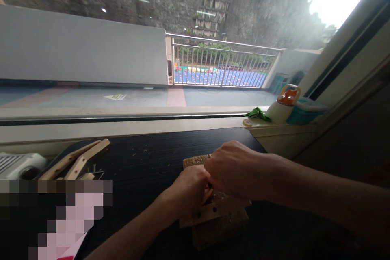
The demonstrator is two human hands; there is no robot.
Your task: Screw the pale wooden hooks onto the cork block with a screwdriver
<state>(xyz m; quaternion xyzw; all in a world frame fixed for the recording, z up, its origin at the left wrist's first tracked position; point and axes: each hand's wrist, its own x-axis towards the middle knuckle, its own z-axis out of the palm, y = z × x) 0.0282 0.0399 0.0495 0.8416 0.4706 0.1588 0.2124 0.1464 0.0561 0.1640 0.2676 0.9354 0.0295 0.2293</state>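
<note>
My left hand (191, 183) and my right hand (230, 166) meet over a rough brown block (221, 229) on the black tabletop (146, 178). Both are closed, with their fingers close together. Whatever they grip is hidden behind the knuckles. A flat wooden strip with dark holes (207, 212) crosses the block just below my hands, its left end sticking out past the block's edge. More of the block's rough surface shows beyond my left hand. Shadow darkens the near side of the block.
Several wooden strips with holes (87, 159) lie at the table's left, with screws (95, 169) beside them. A white device (22, 164) stands farther left. The windowsill (189, 128) holds a green cloth (258, 113), a white-and-orange jug (278, 109) and a teal container (306, 111).
</note>
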